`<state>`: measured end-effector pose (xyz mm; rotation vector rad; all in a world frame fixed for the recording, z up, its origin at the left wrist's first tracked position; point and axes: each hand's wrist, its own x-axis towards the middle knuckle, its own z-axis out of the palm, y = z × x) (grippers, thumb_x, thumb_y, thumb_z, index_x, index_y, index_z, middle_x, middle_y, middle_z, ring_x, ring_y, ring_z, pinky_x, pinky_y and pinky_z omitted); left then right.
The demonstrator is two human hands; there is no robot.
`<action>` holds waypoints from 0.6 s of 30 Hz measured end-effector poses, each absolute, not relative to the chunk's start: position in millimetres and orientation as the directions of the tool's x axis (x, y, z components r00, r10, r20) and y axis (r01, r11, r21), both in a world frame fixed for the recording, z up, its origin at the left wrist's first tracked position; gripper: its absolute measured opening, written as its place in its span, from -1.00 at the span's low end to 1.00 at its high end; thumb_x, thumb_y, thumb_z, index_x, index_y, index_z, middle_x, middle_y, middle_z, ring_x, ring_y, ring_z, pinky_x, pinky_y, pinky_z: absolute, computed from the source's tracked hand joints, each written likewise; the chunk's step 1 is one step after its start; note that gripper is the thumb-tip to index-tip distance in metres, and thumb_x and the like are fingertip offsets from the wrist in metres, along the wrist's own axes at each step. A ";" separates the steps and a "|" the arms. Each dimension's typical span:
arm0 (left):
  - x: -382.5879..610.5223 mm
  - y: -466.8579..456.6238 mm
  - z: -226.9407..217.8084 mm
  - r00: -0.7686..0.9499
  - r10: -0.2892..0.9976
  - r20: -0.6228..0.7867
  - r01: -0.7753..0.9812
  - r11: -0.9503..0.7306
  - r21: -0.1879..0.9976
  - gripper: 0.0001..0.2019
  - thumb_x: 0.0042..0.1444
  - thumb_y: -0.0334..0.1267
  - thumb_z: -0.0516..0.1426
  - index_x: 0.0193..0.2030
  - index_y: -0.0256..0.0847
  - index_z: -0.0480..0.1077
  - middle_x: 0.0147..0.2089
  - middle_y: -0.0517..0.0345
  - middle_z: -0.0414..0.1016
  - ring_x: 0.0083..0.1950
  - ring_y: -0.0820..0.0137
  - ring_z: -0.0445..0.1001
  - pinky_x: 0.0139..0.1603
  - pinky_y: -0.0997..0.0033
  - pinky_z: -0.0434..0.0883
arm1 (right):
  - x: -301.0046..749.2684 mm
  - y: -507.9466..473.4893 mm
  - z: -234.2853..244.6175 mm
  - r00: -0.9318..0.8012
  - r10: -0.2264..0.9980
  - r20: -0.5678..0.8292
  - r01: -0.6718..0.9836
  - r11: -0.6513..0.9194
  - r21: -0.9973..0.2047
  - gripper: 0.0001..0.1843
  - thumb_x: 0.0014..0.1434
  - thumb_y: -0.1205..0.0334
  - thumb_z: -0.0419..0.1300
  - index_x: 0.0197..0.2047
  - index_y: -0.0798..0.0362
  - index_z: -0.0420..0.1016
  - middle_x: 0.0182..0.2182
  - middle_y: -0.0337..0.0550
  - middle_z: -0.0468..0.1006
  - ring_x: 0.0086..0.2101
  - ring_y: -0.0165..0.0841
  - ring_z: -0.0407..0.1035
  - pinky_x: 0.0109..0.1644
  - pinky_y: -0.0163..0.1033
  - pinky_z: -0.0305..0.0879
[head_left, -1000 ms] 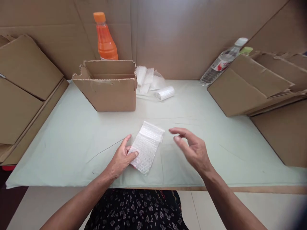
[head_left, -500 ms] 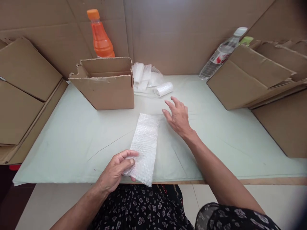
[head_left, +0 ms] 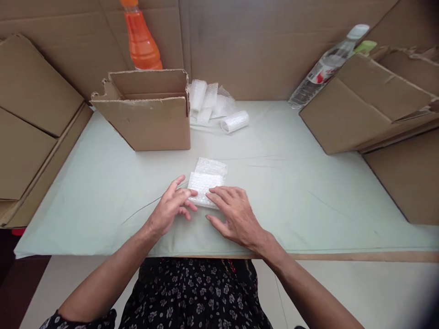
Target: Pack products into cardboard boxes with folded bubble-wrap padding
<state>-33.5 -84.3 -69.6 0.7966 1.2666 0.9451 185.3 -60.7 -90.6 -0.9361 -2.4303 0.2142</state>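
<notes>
A piece of bubble wrap (head_left: 207, 180) lies on the cloth-covered table in front of me, folded over on itself so that a short flap sticks out at the far end. My left hand (head_left: 173, 203) is at its left edge, fingers spread, with a fingertip on the near fold. On the right side, my right hand (head_left: 233, 212) rests its fingertips on the fold, palm down, thumb apart from the fingers. Neither hand grips the wrap.
Behind stand an open cardboard box (head_left: 157, 123), loose bubble wrap pieces (head_left: 209, 103) and a bubble wrap roll (head_left: 235, 122). An orange bottle (head_left: 142, 43) is at the back left. A clear bottle (head_left: 324, 68) leans by the right-hand cardboard box (head_left: 346, 114). Another box (head_left: 27, 151) stands left.
The bubble wrap has gone from a long strip to a folded, shorter piece. My left hand has let go of its near end; my right hand has come down onto it.
</notes>
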 end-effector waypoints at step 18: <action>-33.7 -100.0 -101.2 0.119 0.938 0.325 0.829 -0.274 0.487 -0.60 0.27 -0.23 0.16 0.24 -0.18 0.40 0.04 -0.09 0.57 0.03 0.11 0.50 0.04 0.07 0.40 | 185.8 -78.9 -92.9 -0.647 0.690 0.324 0.641 0.723 -0.259 -0.75 0.35 0.25 0.16 0.05 -0.01 0.54 0.02 0.01 0.62 -0.03 -0.11 0.46 0.02 0.04 0.30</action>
